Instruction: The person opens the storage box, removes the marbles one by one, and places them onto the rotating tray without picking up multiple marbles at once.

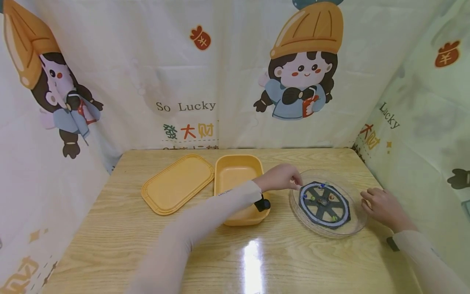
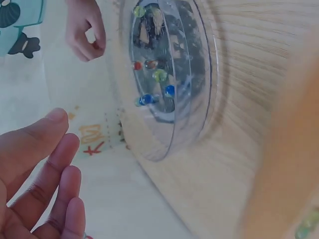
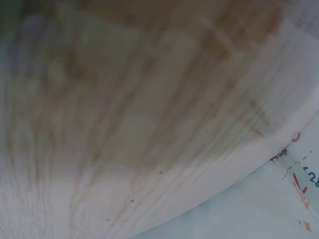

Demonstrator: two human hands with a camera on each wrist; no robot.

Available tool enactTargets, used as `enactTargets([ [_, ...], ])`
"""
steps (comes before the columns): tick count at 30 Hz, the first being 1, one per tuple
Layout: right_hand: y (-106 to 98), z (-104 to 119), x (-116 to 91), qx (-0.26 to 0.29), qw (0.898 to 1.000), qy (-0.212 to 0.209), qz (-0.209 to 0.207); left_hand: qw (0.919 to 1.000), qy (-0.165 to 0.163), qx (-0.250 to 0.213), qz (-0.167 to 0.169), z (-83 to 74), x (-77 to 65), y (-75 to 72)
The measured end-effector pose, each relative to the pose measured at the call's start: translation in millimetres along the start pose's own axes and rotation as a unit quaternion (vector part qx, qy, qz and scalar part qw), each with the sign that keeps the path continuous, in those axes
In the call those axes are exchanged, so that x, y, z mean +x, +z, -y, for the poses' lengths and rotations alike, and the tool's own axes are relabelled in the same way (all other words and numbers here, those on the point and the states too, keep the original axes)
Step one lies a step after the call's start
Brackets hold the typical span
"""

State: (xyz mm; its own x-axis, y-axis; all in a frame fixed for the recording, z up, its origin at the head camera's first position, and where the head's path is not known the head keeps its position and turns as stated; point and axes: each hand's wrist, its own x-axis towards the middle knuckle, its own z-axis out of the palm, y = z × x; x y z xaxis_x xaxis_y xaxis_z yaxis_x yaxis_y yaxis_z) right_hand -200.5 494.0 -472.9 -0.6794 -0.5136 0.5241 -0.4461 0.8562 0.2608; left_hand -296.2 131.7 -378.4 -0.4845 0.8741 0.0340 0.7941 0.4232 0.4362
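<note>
A round clear dish (image 1: 358, 230) stands at the right of the table, with a dark spoked wheel-like piece (image 1: 343, 220) bearing a pale ring inside it. Several coloured glass marbles (image 2: 159, 75) lie on that piece. My left hand (image 1: 280, 177) hovers by the dish's left rim; the left wrist view shows its fingers (image 2: 64, 149) loosely bent, thumb near the index finger, nothing between them. To the right of the dish is my right hand (image 1: 383, 206), its fingers loosely curled with nothing visible in them. The right wrist view shows only blurred tabletop and cloth, not the hand.
An orange box (image 1: 238, 222) stands open left of the dish, partly behind my left forearm. Its orange lid (image 1: 180, 183) lies flat farther left. Greenish marbles (image 2: 306, 226) show beside the blurred orange wall. Printed cloth (image 1: 238, 81) hangs around the wooden table (image 1: 293, 261).
</note>
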Motion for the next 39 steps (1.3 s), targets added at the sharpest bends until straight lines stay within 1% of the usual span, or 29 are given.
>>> enactTargets([
  [4,-0.7,-0.2,-0.2,-0.001,1.0,0.001,0.003,0.9998,-0.004,-0.018,0.003,5.2,-16.1,-9.4],
  [8,-1.6,0.1,-0.2,-0.001,1.0,0.002,0.001,0.9997,0.001,-0.022,0.008,14.3,-31.1,-14.7],
  [13,-3.3,0.4,0.9,0.001,1.0,-0.001,-0.002,0.9997,0.007,-0.021,0.012,29.3,-47.2,-16.1],
  [19,-4.0,-0.1,1.1,0.0,1.0,-0.002,-0.001,0.9995,-0.003,-0.03,0.005,49.2,-59.9,-14.4],
  [23,-4.0,-1.1,1.4,-0.001,1.0,-0.004,-0.003,0.9997,-0.014,-0.019,0.006,63.2,-60.8,-12.5],
  [27,-3.9,-1.3,1.6,0.0,1.0,-0.006,-0.002,0.9994,-0.03,-0.01,0.011,78.1,-58.6,-9.0],
  [29,-3.4,-1.4,1.5,0.001,1.0,-0.008,-0.003,0.9993,-0.034,-0.008,0.012,85.0,-57.4,-6.6],
  [34,-2.8,-1.0,1.4,0.002,1.0,-0.009,-0.002,0.999,-0.04,0.003,0.018,101.2,-51.5,0.2],
  [39,-2.7,0.3,1.6,0.004,1.0,-0.007,0.002,0.998,-0.059,-0.003,0.021,112.6,-45.8,6.3],
])
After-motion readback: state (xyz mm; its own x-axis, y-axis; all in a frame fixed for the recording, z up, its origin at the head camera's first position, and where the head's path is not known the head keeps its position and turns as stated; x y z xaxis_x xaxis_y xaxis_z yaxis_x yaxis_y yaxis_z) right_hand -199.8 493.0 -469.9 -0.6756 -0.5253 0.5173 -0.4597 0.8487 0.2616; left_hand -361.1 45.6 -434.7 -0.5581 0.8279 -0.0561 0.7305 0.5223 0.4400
